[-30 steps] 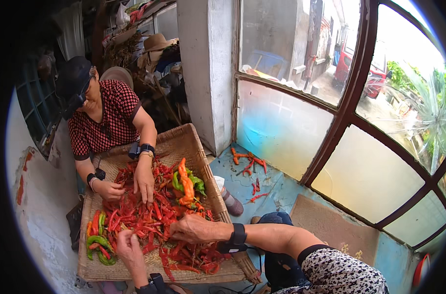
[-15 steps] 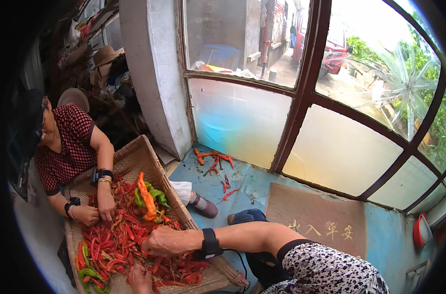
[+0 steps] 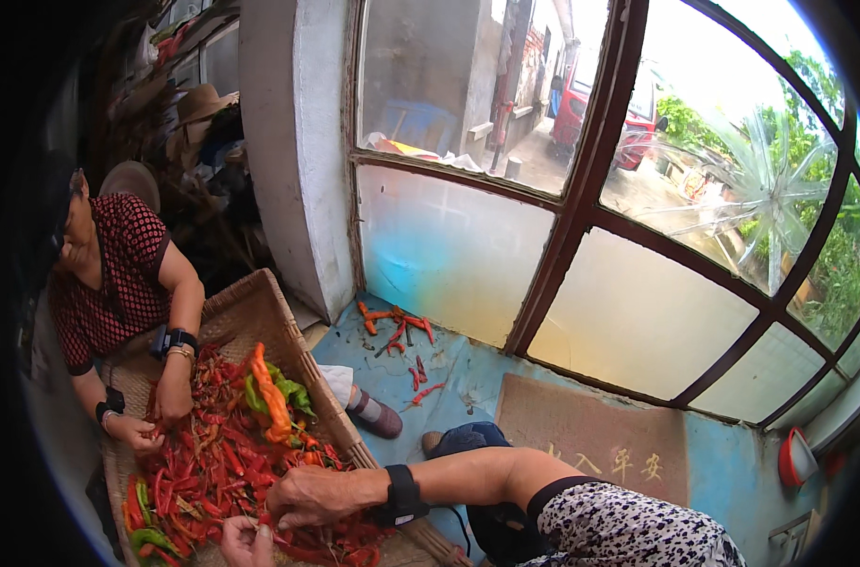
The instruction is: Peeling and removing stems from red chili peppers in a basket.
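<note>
A wide woven basket (image 3: pixel 309 378) holds a heap of dried-looking red chili peppers (image 3: pixel 208 472). Over its near right part, my right hand (image 3: pixel 309 495) is closed with the fingers curled down, the tips partly hidden. Just below it, my left hand (image 3: pixel 247 542) pinches thumb against fingers at the lower edge of the view. A bit of red chili pepper shows between the two hands, and both seem to grip it. Fresh green peppers (image 3: pixel 296 389) and a long orange pepper (image 3: pixel 272 402) lie on top of the heap at the far side.
Across the basket a co-worker (image 3: pixel 118 265) has both hands in the chilies. Scattered peppers (image 3: pixel 392 321) lie on the blue floor by a window with cracked glass (image 3: pixel 770 184). A brown doormat (image 3: pixel 590 430) and a red-rimmed basin (image 3: pixel 798 458) are to the right.
My left hand has come up and left to meet my right hand, which has shifted slightly down. The co-worker's left-side hand has moved a little down. The whole view has tilted slightly.
</note>
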`<state>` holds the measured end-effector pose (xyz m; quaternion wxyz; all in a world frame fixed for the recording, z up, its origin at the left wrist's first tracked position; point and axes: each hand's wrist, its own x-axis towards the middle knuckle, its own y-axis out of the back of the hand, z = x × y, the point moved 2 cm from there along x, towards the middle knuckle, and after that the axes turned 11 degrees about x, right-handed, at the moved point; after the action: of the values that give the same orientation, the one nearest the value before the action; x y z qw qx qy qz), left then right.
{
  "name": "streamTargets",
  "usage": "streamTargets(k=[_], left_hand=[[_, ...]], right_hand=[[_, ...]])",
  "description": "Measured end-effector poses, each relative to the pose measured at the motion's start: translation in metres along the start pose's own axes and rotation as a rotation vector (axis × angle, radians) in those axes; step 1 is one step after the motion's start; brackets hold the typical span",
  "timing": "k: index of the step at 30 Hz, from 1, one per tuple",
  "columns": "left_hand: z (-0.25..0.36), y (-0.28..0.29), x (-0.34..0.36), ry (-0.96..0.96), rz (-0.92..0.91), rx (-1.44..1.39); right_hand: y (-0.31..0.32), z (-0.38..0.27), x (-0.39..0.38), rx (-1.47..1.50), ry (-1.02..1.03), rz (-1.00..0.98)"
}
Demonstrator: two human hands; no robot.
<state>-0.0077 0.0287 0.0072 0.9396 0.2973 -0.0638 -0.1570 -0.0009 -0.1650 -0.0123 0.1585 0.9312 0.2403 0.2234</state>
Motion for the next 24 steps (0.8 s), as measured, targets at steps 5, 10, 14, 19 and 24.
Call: streamTargets(k=[5,10,14,19,24], left_hand=[[-0.016,-0.016,0.011,-0.086,0.025,-0.169],[-0.028,-0.03,0.022,-0.125,0.224,-0.345],[-0.027,-0.024,0.012,-0.122,0.17,-0.362],[-0.001,-0.028,0.005,-0.059,0.107,-0.264],[0.013,-0.017,0.002,-0.175,0.18,-0.076]], right_hand=[[-0.001,-0.002,0.006,0.155,-0.039,0.037],[-0.002,0.002,0.01,0.744,-0.44,-0.065],[-0.018,0.01,0.009,0.86,-0.505,-0.147],[-0.021,0.014,-0.001,0.472,-0.36,-0.028],[-0.02,0.002,-0.004,0.456,-0.39,-0.066]])
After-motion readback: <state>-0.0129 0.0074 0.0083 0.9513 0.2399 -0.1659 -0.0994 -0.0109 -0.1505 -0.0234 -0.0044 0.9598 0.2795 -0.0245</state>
